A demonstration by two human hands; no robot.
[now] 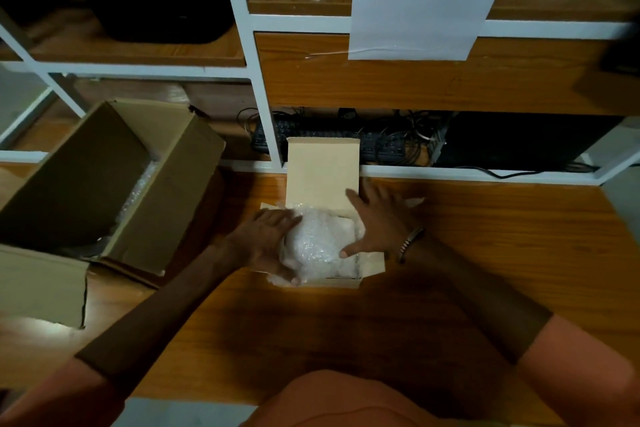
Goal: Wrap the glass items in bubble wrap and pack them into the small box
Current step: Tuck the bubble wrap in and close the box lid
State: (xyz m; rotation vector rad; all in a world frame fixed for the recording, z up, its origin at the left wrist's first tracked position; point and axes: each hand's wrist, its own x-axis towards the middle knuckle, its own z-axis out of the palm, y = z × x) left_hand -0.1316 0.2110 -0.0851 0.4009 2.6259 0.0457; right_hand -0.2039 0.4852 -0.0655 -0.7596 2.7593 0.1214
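A small cardboard box stands on the wooden floor with its lid flap raised at the back. A bundle of bubble wrap fills its opening; what it covers is hidden. My left hand grips the bundle's left side, thumb under its near edge. On the bundle's right side rests my right hand, fingers spread, index finger up against the lid flap and thumb across the wrap.
A large open cardboard box with bubble wrap inside lies to the left. Behind stands a white-framed wooden shelf holding a keyboard, cables and a hanging paper sheet. My knee is at the bottom.
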